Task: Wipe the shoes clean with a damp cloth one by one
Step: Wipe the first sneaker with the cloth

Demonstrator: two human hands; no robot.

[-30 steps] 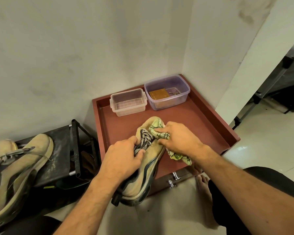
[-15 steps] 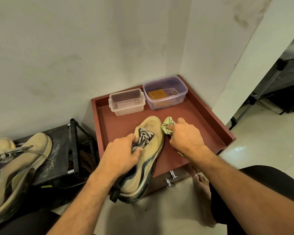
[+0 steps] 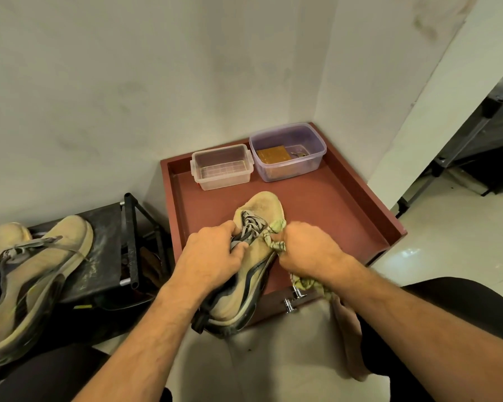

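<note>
While its toe points toward the far corner of the room, the tan shoe [image 3: 259, 256] lies lengthwise on the red-brown table [image 3: 346, 216], heel end jutting past the near edge over the floor. Dark stripe along its right side, sole grimy at the heel. Left hand [image 3: 212, 256] grips the shoe at the throat, fingers curled into the grey laces [image 3: 251, 227]. Right hand [image 3: 308, 250] sits just beside the shoe's right flank, fingers closed round a green patterned cloth [image 3: 275, 236]; a twisted bit of cloth shows between hand and laces, touching the upper, and more of it hangs out below the wrist near the table's front edge. Table has a raised rim on all sides and two metal knobs [image 3: 294, 300] on its front face. At the back of the table, two plastic boxes side by side: a clear one [image 3: 221, 169] on the left, a purple-tinted one [image 3: 288, 152] on the right with a brown flat piece inside. Left of the table, a low black rack [image 3: 111, 250], dusty on top, carries a second tan shoe [image 3: 32, 274], toe toward the wall; another pale toe shows just behind it at the left edge. Pale tiled floor [image 3: 453, 256] to the right, a bare foot [image 3: 349, 338] under the right forearm.
</note>
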